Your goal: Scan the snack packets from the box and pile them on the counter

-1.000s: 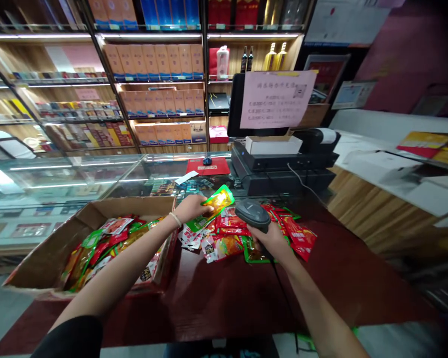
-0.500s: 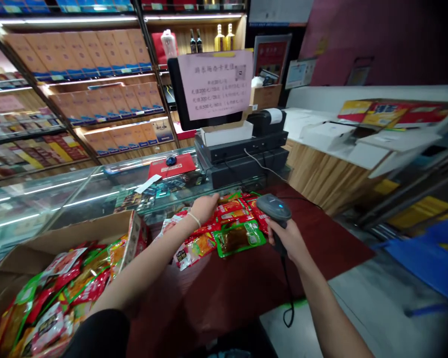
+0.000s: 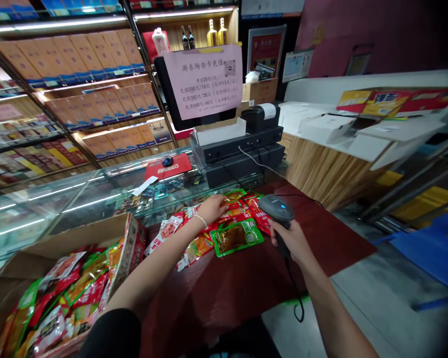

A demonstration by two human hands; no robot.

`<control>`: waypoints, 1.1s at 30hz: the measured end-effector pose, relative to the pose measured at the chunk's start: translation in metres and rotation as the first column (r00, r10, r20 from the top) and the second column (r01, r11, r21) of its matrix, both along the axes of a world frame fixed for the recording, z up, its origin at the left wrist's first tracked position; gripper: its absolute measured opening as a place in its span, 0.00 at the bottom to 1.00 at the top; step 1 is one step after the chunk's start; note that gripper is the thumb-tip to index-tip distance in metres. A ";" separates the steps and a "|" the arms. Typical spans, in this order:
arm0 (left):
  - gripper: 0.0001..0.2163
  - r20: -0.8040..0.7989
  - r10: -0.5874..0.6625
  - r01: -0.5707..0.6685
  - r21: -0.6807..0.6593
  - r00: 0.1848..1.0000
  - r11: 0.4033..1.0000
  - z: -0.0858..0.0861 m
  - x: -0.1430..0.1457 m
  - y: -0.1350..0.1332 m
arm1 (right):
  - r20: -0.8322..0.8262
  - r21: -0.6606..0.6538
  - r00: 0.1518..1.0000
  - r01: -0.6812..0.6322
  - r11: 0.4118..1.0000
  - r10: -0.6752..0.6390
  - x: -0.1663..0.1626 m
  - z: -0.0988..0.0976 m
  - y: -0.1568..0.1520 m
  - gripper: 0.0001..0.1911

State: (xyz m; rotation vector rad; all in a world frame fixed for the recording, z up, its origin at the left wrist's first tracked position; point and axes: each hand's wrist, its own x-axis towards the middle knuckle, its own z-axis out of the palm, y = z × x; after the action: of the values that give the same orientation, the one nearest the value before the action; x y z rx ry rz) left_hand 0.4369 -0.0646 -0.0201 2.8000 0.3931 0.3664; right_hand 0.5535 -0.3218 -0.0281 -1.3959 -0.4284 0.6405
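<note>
My right hand [image 3: 294,239] is wrapped round the handle of a dark grey barcode scanner [image 3: 275,208], which shows a small blue light. Its black cord [image 3: 291,278] hangs past the table edge. My left hand [image 3: 211,209] lies over a spread of snack packets, its fingers stretched out and touching the red ones. Just below that hand is a green-edged snack packet [image 3: 237,237] with brown contents. Red snack packets [image 3: 257,210] lie between the two hands, and a white-and-red packet [image 3: 168,228] lies left of my left wrist.
An open cardboard box [image 3: 132,243] full of similar packets stands at the left. Behind the dark red tabletop [image 3: 313,243] are a glass counter [image 3: 74,199], a cash drawer [image 3: 242,166] and a monitor with a pink sign [image 3: 205,82]. A blue chair [image 3: 433,248] stands at the right.
My left hand has moved slightly right over the packets, and its fingers have gone from curled to stretched out. The scanner stays in my right hand, nearly still. The view has shifted slightly.
</note>
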 end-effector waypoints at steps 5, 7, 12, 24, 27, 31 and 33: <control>0.15 0.052 0.041 -0.042 0.015 0.998 0.999 0.028 -0.040 0.008 | 0.083 0.008 0.988 -0.134 0.991 0.133 -0.018 0.018 0.024 0.23; 0.14 0.062 0.058 -0.059 0.019 0.996 0.998 0.042 -0.064 0.014 | 0.107 -0.010 0.977 -0.185 0.983 0.185 -0.029 0.026 0.038 0.22; 0.14 0.097 0.214 -0.218 0.036 0.972 0.975 0.073 -0.148 0.030 | 0.193 -0.065 0.928 -0.312 0.948 0.319 -0.064 0.041 0.082 0.23; 0.14 0.189 0.733 -0.675 -0.293 0.654 0.678 0.058 -0.394 0.051 | 0.201 -0.091 0.726 -0.655 0.750 0.658 -0.196 0.051 0.190 0.22; 0.14 0.185 0.790 -0.717 -0.338 0.585 0.610 0.045 -0.436 0.051 | 0.239 -0.140 0.638 -0.723 0.677 0.732 -0.230 0.052 0.209 0.21; 0.14 0.187 0.798 -0.711 -0.371 0.573 0.597 0.027 -0.466 0.056 | 0.303 -0.191 0.546 -0.768 0.611 0.781 -0.266 0.056 0.228 0.18; 0.13 0.156 0.793 -0.710 -0.369 0.589 0.600 0.020 -0.471 0.061 | 0.290 -0.186 0.529 -0.786 0.589 0.798 -0.279 0.058 0.235 0.17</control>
State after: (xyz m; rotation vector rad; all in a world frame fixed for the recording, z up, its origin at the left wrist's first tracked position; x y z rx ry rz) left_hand -0.0345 -0.0040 0.0000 2.0930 1.4608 0.8405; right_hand 0.2744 -0.0864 0.0294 -1.2978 -1.4149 1.1487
